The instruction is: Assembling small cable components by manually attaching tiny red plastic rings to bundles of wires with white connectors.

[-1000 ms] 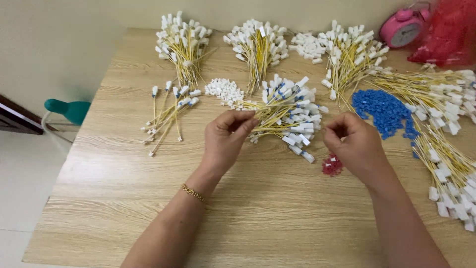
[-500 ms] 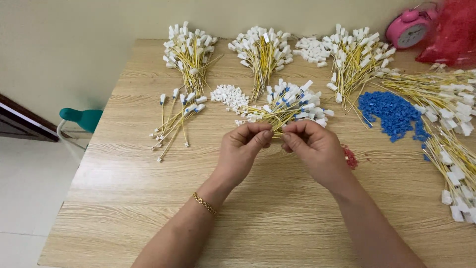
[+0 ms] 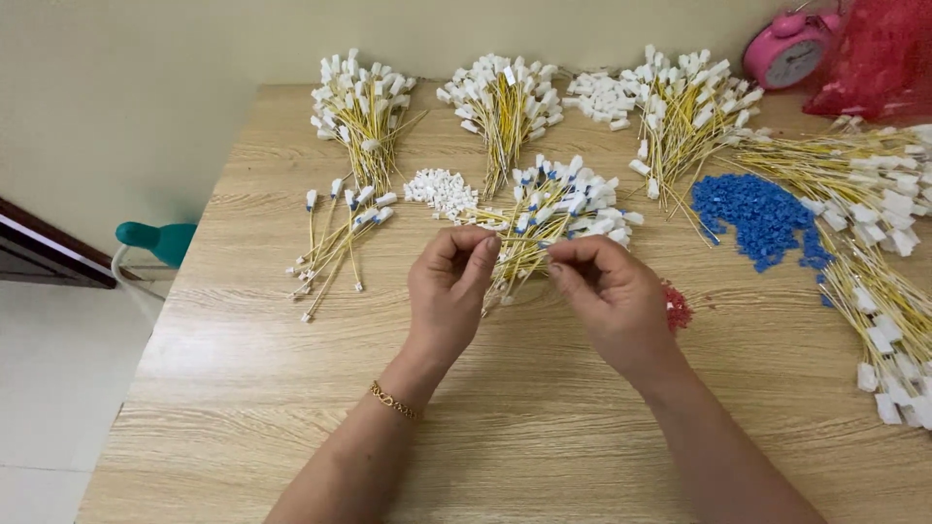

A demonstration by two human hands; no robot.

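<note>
Your left hand [image 3: 449,286] and right hand [image 3: 610,299] meet over the table [image 3: 243,388], each pinching an end of one yellow wire [image 3: 519,245] just in front of the bundle with blue and white ends [image 3: 563,204]. A small batch of finished-looking wires [image 3: 335,238] lies to your left; several larger bundles [image 3: 500,97] at the back and right look yet to be handled. Loose blue caps [image 3: 752,213], white caps [image 3: 442,186] and red bits [image 3: 677,307] sit nearby. The table is pale wood-grain, against a cream wall, with a pink clock [image 3: 788,49] in the corner.
</note>
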